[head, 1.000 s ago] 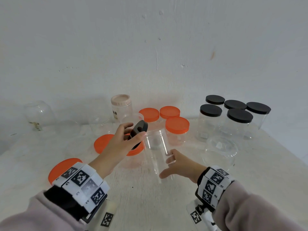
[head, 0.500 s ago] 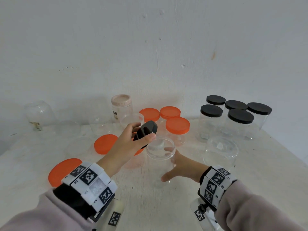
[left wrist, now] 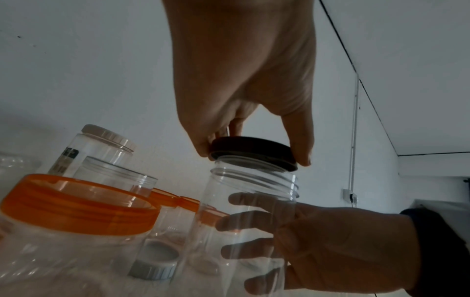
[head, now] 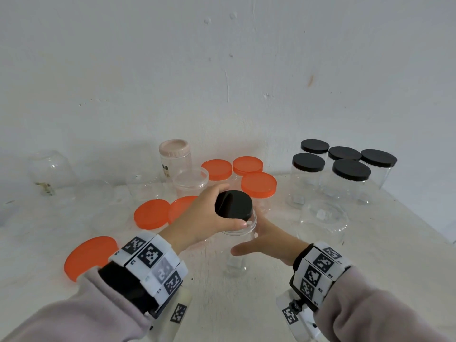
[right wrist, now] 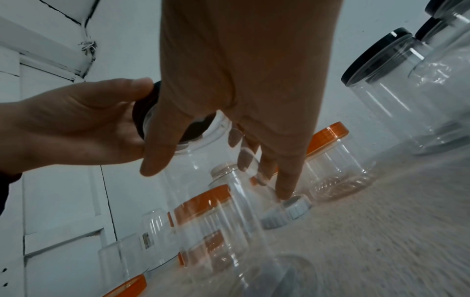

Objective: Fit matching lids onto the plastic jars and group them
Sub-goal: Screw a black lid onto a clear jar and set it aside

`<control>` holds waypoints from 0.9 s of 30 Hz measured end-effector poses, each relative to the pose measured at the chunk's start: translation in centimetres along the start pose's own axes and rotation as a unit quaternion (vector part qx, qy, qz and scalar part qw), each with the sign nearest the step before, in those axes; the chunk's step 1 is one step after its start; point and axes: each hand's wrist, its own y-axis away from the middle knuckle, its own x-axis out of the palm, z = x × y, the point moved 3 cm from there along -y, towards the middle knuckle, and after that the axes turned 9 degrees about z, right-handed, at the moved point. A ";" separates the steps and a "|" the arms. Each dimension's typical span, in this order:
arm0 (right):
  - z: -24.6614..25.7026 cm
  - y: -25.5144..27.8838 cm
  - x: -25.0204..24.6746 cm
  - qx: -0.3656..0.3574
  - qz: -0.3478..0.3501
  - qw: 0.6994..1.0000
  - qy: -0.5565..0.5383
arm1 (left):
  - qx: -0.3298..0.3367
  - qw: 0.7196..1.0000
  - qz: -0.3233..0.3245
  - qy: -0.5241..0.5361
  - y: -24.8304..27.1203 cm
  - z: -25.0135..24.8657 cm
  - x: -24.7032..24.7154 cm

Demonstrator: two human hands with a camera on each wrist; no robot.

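A tall clear jar point(head: 237, 261) stands upright on the table in front of me. My right hand point(head: 267, 243) wraps its fingers round the jar's body, as they show through the plastic in the left wrist view point(left wrist: 328, 241). My left hand point(head: 207, 219) grips a black lid point(head: 234, 204) by its rim from above. The lid point(left wrist: 254, 150) sits slightly tilted on the jar's threaded mouth point(left wrist: 254, 180). In the right wrist view the left hand's thumb point(right wrist: 122, 88) lies along the lid's edge point(right wrist: 143, 112).
Several black-lidded jars point(head: 350, 171) are grouped at the back right, and three orange-lidded jars point(head: 258, 185) behind the hands. Loose orange lids point(head: 151, 214) point(head: 88, 255) lie to the left. An open wide jar point(head: 323, 220) stands on the right, near the table's right edge.
My right hand has stood the tilted jar upright. My left hand has carried the black lid to the right and lowered it onto the jar's mouth.
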 end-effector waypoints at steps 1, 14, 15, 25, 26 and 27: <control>-0.1 0.0 0.0 -0.002 0.000 1.000 0.002 | 0.002 1.000 0.005 -0.007 -0.1 0.0 0.2; -0.5 0.2 -0.2 0.015 -0.005 1.000 0.023 | 0.003 0.999 0.029 -0.028 -0.4 0.7 1.2; -0.4 0.4 -0.4 0.022 0.001 0.999 0.031 | 0.001 0.999 0.032 -0.019 -0.3 0.9 1.2; 6.7 1.5 -3.2 0.019 0.050 0.968 0.244 | -0.017 0.983 0.040 0.177 0.8 4.6 2.8; 7.3 1.3 -2.9 0.025 0.063 0.957 0.284 | -0.011 0.982 0.040 0.185 0.8 4.7 3.2; 7.9 1.0 -2.5 0.029 0.075 0.942 0.325 | -0.004 0.981 0.038 0.191 0.8 4.8 3.6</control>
